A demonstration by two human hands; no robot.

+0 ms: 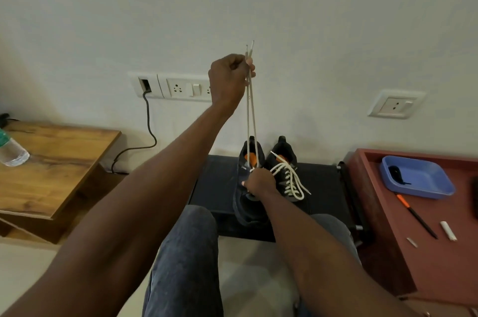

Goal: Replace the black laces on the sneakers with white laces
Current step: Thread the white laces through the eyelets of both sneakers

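Note:
Two dark sneakers with orange lining stand side by side on a black low platform [320, 187]. The right sneaker [283, 158] carries a white lace [291, 179] threaded through its eyelets. My left hand [229, 81] is raised high and grips both ends of a white lace [251, 120], pulled taut up from the left sneaker [244, 210]. My right hand [260, 182] rests on the left sneaker's tongue area with curled fingers, holding it down and hiding its eyelets. A black lace [395, 173] lies in a blue tray [424, 182].
A red-brown tray table [439, 265] at right holds the blue tray, a black and orange pen [416, 215] and small white bits. A wooden table [57, 161] with a plastic bottle [11, 152] stands at left. Wall sockets and a cable [150, 130] are behind. My knees are below.

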